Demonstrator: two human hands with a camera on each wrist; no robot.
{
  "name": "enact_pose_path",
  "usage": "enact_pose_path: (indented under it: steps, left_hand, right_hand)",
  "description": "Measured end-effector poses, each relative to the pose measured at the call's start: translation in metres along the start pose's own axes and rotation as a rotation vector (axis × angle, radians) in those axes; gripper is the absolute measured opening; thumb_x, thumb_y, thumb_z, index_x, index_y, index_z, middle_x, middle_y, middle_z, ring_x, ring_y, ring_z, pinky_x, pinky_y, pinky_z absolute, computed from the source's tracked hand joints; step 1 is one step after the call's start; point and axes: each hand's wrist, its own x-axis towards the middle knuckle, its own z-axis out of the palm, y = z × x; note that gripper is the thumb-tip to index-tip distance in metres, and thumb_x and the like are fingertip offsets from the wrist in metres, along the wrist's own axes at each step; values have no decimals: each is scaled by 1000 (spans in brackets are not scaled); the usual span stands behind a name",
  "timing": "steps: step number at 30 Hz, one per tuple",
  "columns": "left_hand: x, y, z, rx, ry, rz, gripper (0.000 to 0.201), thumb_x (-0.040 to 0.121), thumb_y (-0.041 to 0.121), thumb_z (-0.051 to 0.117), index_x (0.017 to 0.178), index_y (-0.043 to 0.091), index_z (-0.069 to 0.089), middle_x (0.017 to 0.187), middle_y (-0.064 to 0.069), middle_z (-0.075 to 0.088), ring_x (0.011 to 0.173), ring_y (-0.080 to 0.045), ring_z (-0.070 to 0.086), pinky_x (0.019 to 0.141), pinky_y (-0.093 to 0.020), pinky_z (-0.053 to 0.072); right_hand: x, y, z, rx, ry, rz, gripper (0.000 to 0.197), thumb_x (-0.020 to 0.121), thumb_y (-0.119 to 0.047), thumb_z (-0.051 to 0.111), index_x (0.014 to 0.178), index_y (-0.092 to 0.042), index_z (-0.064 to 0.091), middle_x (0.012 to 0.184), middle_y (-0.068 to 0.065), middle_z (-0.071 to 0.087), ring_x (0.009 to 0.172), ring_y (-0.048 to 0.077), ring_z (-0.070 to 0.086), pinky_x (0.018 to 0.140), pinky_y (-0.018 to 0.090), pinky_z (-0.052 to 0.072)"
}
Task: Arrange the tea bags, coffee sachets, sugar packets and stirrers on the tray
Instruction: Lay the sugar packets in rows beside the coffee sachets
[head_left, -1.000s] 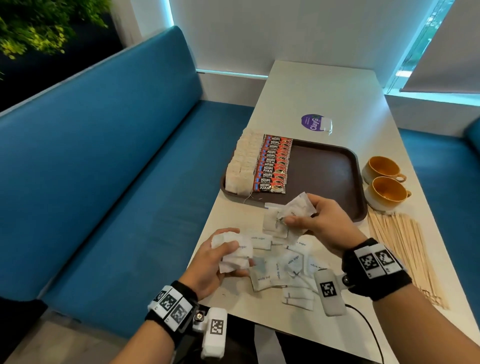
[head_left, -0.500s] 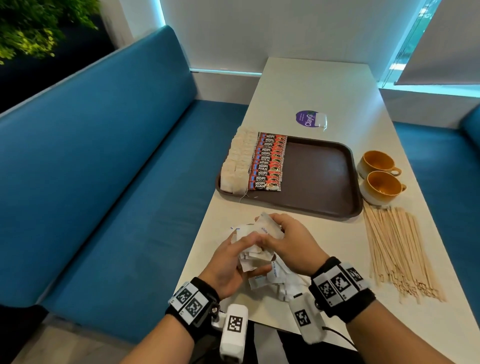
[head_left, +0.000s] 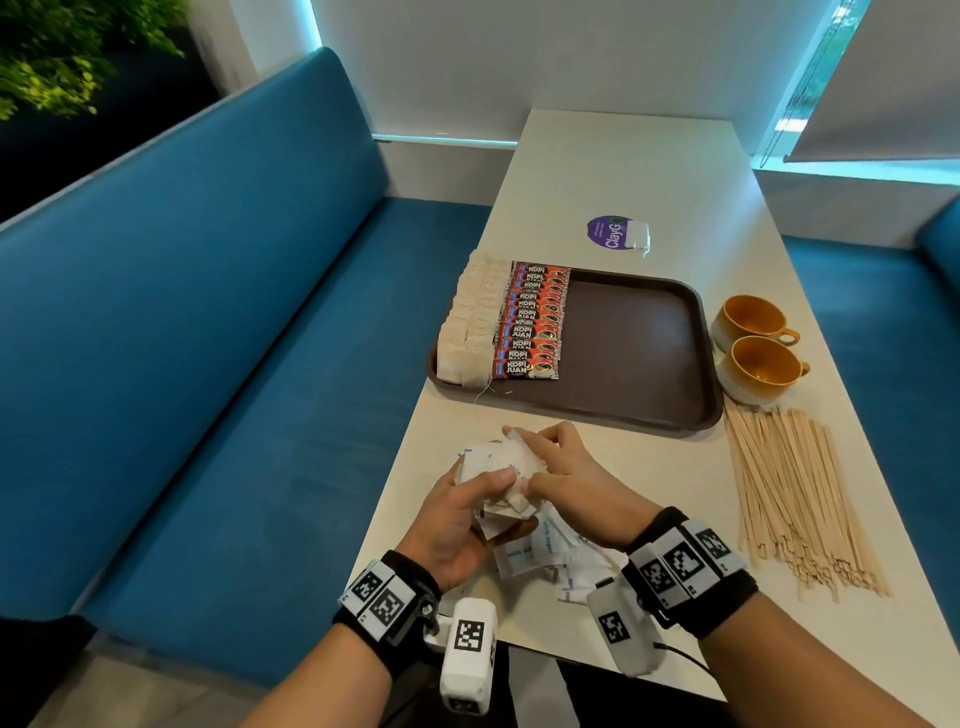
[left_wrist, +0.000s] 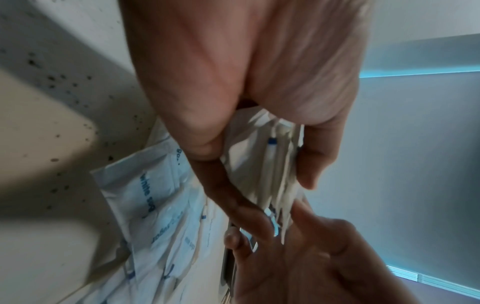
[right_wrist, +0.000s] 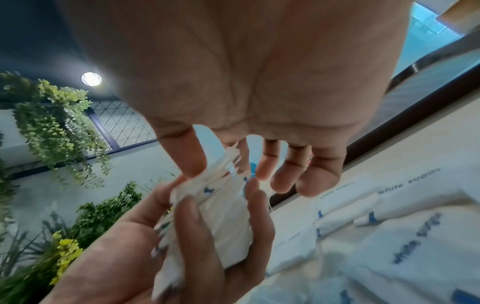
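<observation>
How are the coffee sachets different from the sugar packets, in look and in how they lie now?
The coffee sachets are red and black; the sugar packets are white with blue print. The sachets lie on the tray in a neat overlapping row; the packets lie loose on the table, some gripped as a bunch by the left hand. Both are small flat packets.

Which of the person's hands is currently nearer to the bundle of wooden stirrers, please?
Right. The right hand is beside the wooden stirrers, on their left; the left hand lies beyond it, farther left.
</observation>
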Motion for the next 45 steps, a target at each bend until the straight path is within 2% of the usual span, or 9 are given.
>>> enact_pose_path:
  steps: [2, 6, 10, 16, 25, 30, 36, 40, 45]
  left_hand:
    - [2, 0, -3, -1, 23, 6, 45, 81, 14, 78, 124, 7, 66, 108, -22, 70, 88, -32, 72, 67, -43, 60]
    - [4, 2, -7, -22, 30, 12, 58, 80, 17, 76, 133, 2, 59, 115, -25, 70, 95, -35, 71, 69, -44, 60]
    - [3, -1, -6, 7, -13, 18, 55, 82, 16, 78, 133, 4, 61, 120, -27, 67, 100, -37, 70, 69, -44, 59]
    - [3, -2, -2, -54, -1, -43, 50, 94, 36, 68, 133, 6, 61, 126, -28, 67, 103, -38, 70, 71, -45, 62]
    - [6, -4, -2, -109, 56, -54, 49, 86, 26, 68, 133, 12, 63, 125, -27, 68, 99, -39, 69, 65, -42, 59]
    - [4, -4, -1, -162, 23, -67, 51, 87, 33, 63, 133, 12, 63, 125, -23, 69, 95, -35, 72, 65, -42, 60]
    - [3, -7, 0, -60, -65, -19, 40, 92, 21, 71, 130, 10, 65, 124, -28, 65, 100, -39, 68, 69, -43, 60]
    - [4, -8, 1, 56, -79, -14, 53, 88, 29, 75, 135, 9, 61, 128, -33, 63, 106, -45, 65, 71, -45, 61]
    - [4, -11, 7, 130, -96, -27, 54, 83, 17, 79, 133, 9, 62, 121, -26, 67, 98, -37, 68, 72, -42, 60]
  right_hand:
    - [-1, 1, -5, -5, 122, -13, 54, 88, -20, 68, 138, -35, 52, 116, -6, 43, 98, 10, 55, 82, 17, 50]
    - [-6, 4, -13, 219, 241, -3, 28, 83, -18, 84, 106, -17, 67, 90, 13, 72, 68, 13, 64, 64, 30, 56]
    - [-11, 3, -11, 289, 224, -84, 17, 85, -6, 81, 100, -8, 73, 84, 15, 74, 68, 21, 67, 65, 31, 60]
    - [-8, 13, -11, 113, 213, -18, 17, 95, -11, 69, 97, -24, 80, 85, 3, 77, 68, 13, 62, 66, 27, 55]
    - [-14, 13, -19, 64, 256, 36, 19, 99, -17, 65, 112, -25, 76, 84, -2, 69, 51, -1, 53, 56, 13, 44]
    - [-18, 13, -21, 181, 196, 56, 12, 95, -15, 71, 103, -18, 80, 89, 10, 77, 57, 15, 58, 64, 32, 55]
    - [-16, 13, -16, 163, 270, 60, 8, 96, -13, 69, 93, -12, 77, 80, 4, 72, 54, 9, 61, 61, 29, 58]
    - [-17, 13, -19, 244, 303, 55, 7, 97, -16, 68, 94, -14, 75, 86, 15, 68, 57, 23, 66, 59, 42, 63]
    - [-19, 10, -17, 296, 355, 7, 6, 93, -19, 75, 99, -20, 74, 82, 13, 59, 53, 28, 67, 49, 37, 58]
